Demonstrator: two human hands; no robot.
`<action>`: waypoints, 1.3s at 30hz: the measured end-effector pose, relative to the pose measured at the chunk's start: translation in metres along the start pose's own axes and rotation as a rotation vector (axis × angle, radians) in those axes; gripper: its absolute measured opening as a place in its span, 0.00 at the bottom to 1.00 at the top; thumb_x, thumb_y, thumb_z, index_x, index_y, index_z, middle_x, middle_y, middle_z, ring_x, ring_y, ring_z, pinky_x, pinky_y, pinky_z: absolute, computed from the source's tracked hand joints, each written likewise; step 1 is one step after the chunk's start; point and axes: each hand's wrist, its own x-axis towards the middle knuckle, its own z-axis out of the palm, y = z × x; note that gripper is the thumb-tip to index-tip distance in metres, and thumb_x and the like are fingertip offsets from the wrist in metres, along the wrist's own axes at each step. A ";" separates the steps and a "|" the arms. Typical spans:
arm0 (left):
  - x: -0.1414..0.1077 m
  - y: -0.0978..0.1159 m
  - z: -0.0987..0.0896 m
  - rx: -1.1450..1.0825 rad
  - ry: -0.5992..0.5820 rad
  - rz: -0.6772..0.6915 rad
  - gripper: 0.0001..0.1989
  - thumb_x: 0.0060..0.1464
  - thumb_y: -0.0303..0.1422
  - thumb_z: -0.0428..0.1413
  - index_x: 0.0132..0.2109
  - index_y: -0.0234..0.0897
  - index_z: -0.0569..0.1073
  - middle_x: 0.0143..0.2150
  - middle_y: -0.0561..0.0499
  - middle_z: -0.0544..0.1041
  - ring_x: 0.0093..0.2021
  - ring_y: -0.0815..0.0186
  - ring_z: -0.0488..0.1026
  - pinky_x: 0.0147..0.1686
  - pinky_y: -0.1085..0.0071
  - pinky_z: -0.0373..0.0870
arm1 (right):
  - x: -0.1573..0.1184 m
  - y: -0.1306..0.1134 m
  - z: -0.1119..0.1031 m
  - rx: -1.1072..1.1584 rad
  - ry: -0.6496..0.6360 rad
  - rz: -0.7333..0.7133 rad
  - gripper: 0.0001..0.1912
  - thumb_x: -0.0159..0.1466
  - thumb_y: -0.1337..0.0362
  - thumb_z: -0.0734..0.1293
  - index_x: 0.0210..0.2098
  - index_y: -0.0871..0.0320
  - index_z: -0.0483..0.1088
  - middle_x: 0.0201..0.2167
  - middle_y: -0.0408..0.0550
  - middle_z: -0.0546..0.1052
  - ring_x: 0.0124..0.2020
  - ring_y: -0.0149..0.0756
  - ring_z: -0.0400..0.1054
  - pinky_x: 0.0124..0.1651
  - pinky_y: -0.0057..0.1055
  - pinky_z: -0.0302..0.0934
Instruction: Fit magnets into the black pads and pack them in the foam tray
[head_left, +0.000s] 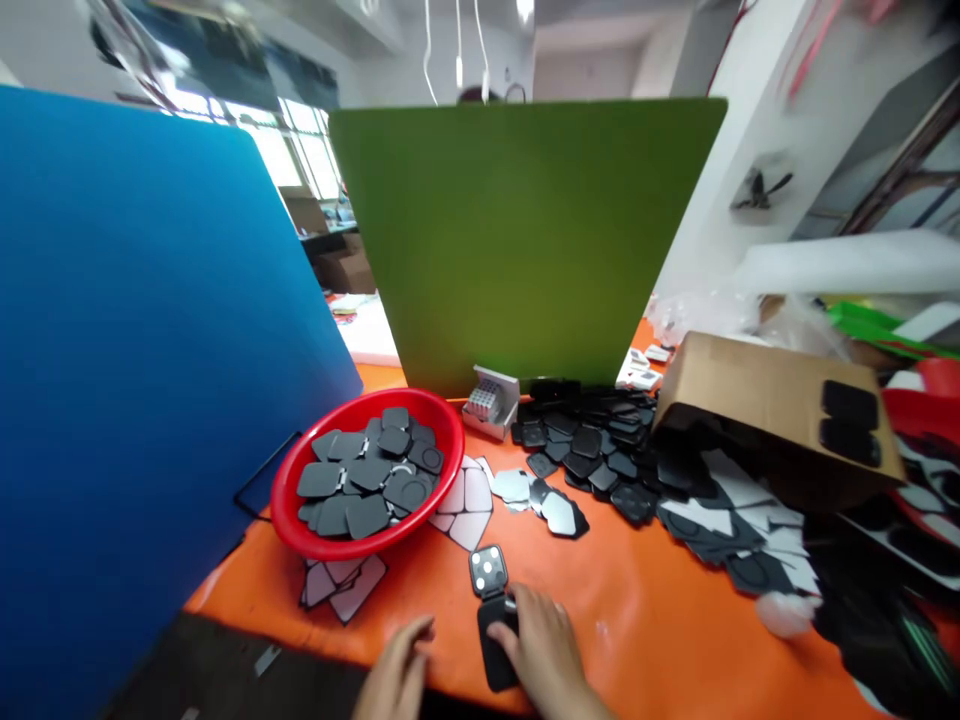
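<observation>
A black hinged piece [493,655] lies unfolded on the orange table near its front edge. Its smaller upper flap [488,570] shows several white dots. My right hand [546,645] grips the right side of the larger black part, thumb on top and fingers along its edge. To the left of the piece, my left hand [399,672] is raised at the table edge, fingers apart and curved, with nothing in it. A red basin [289,515] full of dark grey pieces [367,475] sits beyond my left hand.
Black pieces [589,445] are heaped behind, beside a small white box [491,405]. Silvery pieces [559,512] lie mid-table. A cardboard box [765,390] and more flat pieces [757,530] are at right. A green panel [525,240] and blue panel [150,380] stand behind and left.
</observation>
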 end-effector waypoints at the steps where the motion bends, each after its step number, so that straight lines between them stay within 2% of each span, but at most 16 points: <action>1: 0.013 0.007 0.020 -0.148 0.009 -0.002 0.22 0.39 0.44 0.57 0.42 0.38 0.71 0.48 0.43 0.72 0.46 0.57 0.70 0.47 0.66 0.64 | 0.003 0.002 0.001 0.102 -0.020 0.029 0.11 0.53 0.62 0.65 0.37 0.58 0.67 0.34 0.51 0.72 0.38 0.45 0.64 0.41 0.37 0.53; 2: 0.024 0.013 0.038 -0.301 0.002 -0.044 0.26 0.35 0.45 0.59 0.43 0.37 0.71 0.49 0.41 0.71 0.47 0.55 0.69 0.46 0.64 0.64 | 0.005 0.003 0.002 0.228 -0.061 0.052 0.09 0.54 0.61 0.63 0.34 0.58 0.67 0.32 0.50 0.72 0.36 0.43 0.65 0.39 0.35 0.54; 4: 0.040 0.022 0.064 -0.535 -0.154 -0.101 0.29 0.30 0.45 0.62 0.40 0.34 0.72 0.45 0.38 0.73 0.47 0.53 0.68 0.45 0.62 0.64 | 0.011 0.003 0.000 0.498 -0.184 0.072 0.11 0.56 0.57 0.61 0.29 0.60 0.64 0.27 0.48 0.70 0.31 0.39 0.64 0.34 0.31 0.56; 6: 0.045 0.032 0.077 -0.662 -0.312 -0.119 0.26 0.32 0.45 0.62 0.37 0.31 0.73 0.39 0.39 0.75 0.43 0.53 0.70 0.42 0.62 0.66 | 0.013 -0.002 -0.007 0.701 -0.285 0.056 0.15 0.56 0.53 0.61 0.27 0.60 0.62 0.24 0.45 0.68 0.28 0.35 0.62 0.31 0.29 0.56; 7: 0.043 0.039 0.078 -0.694 -0.352 -0.110 0.23 0.36 0.45 0.60 0.36 0.31 0.73 0.37 0.40 0.76 0.41 0.54 0.71 0.41 0.62 0.66 | 0.012 -0.007 -0.013 0.752 -0.290 0.038 0.16 0.56 0.52 0.61 0.28 0.60 0.62 0.24 0.44 0.67 0.27 0.34 0.62 0.31 0.28 0.55; 9: 0.036 0.056 0.074 -0.722 -0.328 -0.084 0.19 0.44 0.44 0.56 0.37 0.32 0.72 0.35 0.43 0.76 0.38 0.59 0.72 0.39 0.65 0.66 | 0.010 -0.019 -0.027 0.759 -0.208 0.019 0.16 0.57 0.52 0.60 0.30 0.60 0.62 0.26 0.44 0.66 0.29 0.32 0.60 0.33 0.27 0.55; 12: 0.026 0.081 0.058 -0.682 -0.199 -0.055 0.17 0.47 0.42 0.54 0.40 0.34 0.71 0.33 0.48 0.75 0.34 0.64 0.71 0.36 0.70 0.65 | 0.005 -0.041 -0.052 0.648 -0.077 0.000 0.15 0.61 0.52 0.56 0.33 0.59 0.62 0.29 0.44 0.65 0.31 0.31 0.59 0.35 0.26 0.54; 14: 0.020 0.092 0.050 -0.630 -0.178 -0.036 0.16 0.48 0.42 0.54 0.39 0.34 0.72 0.31 0.50 0.75 0.32 0.65 0.71 0.34 0.72 0.65 | 0.003 -0.054 -0.066 0.569 -0.098 -0.039 0.16 0.63 0.53 0.53 0.32 0.58 0.63 0.27 0.43 0.65 0.29 0.30 0.59 0.34 0.25 0.54; 17: 0.010 0.100 0.047 -0.544 -0.202 0.050 0.15 0.50 0.41 0.51 0.39 0.33 0.72 0.32 0.49 0.76 0.35 0.63 0.71 0.36 0.71 0.65 | -0.001 -0.068 -0.078 0.471 -0.138 -0.067 0.18 0.63 0.53 0.52 0.30 0.58 0.65 0.23 0.42 0.65 0.26 0.30 0.59 0.31 0.25 0.53; 20: -0.003 0.103 0.047 -0.369 -0.199 0.179 0.17 0.52 0.40 0.49 0.44 0.34 0.72 0.38 0.46 0.76 0.40 0.59 0.71 0.40 0.68 0.66 | -0.005 -0.074 -0.083 0.410 -0.119 -0.040 0.18 0.63 0.54 0.53 0.29 0.59 0.66 0.24 0.44 0.68 0.28 0.32 0.60 0.31 0.26 0.53; 23: -0.011 0.103 0.045 -0.137 -0.202 0.351 0.17 0.53 0.36 0.48 0.49 0.40 0.70 0.47 0.47 0.74 0.47 0.58 0.69 0.47 0.66 0.64 | -0.009 -0.075 -0.085 0.450 -0.124 0.002 0.17 0.62 0.55 0.54 0.28 0.58 0.66 0.26 0.45 0.68 0.30 0.32 0.61 0.32 0.26 0.53; 26: -0.016 0.098 0.042 0.010 -0.247 0.492 0.19 0.53 0.31 0.46 0.52 0.45 0.67 0.52 0.50 0.70 0.51 0.60 0.66 0.52 0.65 0.60 | -0.013 -0.071 -0.084 0.722 -0.250 0.137 0.16 0.61 0.53 0.56 0.27 0.59 0.64 0.21 0.41 0.63 0.23 0.27 0.56 0.25 0.23 0.49; 29: -0.021 0.087 0.040 0.086 -0.275 0.589 0.22 0.52 0.25 0.45 0.53 0.47 0.65 0.53 0.52 0.68 0.53 0.61 0.64 0.54 0.63 0.58 | -0.018 -0.065 -0.080 1.161 -0.439 0.396 0.14 0.58 0.54 0.60 0.26 0.60 0.62 0.17 0.37 0.56 0.17 0.23 0.47 0.19 0.21 0.40; 31: -0.025 0.078 0.040 0.127 -0.286 0.657 0.26 0.50 0.22 0.44 0.54 0.48 0.64 0.54 0.52 0.67 0.54 0.60 0.63 0.55 0.61 0.57 | -0.022 -0.060 -0.077 1.380 -0.493 0.543 0.12 0.55 0.57 0.63 0.26 0.61 0.62 0.16 0.37 0.56 0.17 0.21 0.47 0.18 0.20 0.39; 35: -0.031 0.067 0.042 0.169 -0.257 0.698 0.27 0.48 0.21 0.45 0.54 0.49 0.64 0.54 0.50 0.67 0.54 0.59 0.63 0.53 0.62 0.60 | -0.030 -0.051 -0.070 1.653 -0.563 0.772 0.12 0.54 0.59 0.65 0.25 0.62 0.63 0.14 0.37 0.58 0.15 0.21 0.50 0.17 0.18 0.41; 39: -0.032 0.065 0.046 0.116 -0.300 0.678 0.24 0.50 0.23 0.46 0.53 0.49 0.66 0.52 0.49 0.69 0.53 0.59 0.64 0.52 0.63 0.61 | -0.033 -0.047 -0.067 1.819 -0.613 0.868 0.12 0.55 0.59 0.64 0.23 0.63 0.62 0.12 0.36 0.56 0.14 0.21 0.52 0.18 0.17 0.44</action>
